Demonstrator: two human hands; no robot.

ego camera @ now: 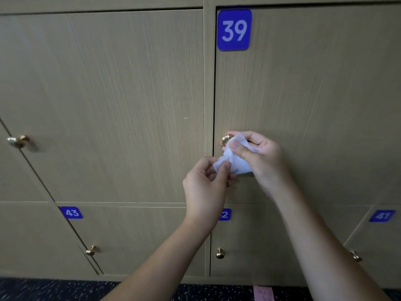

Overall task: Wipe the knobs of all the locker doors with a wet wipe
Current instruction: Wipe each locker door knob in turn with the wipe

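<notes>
A white wet wipe (236, 161) is bunched against the brass knob (225, 139) of locker door 39 (314, 94). My right hand (260, 155) holds the wipe with thumb and fingers curled round it, right beside the knob. My left hand (206, 183) pinches the wipe's lower left corner just below the knob. Most of the knob's right side is hidden by the wipe. Other brass knobs show at the far left (17, 141) and on the lower row (91, 250), (219, 253), (355, 256).
Beige wood-grain locker doors fill the view, with blue number labels 39 (234, 29), 43 (71, 212) and 41 (382, 215). A dark speckled floor (54, 290) runs along the bottom, with a pink strip (263, 293) lying on it.
</notes>
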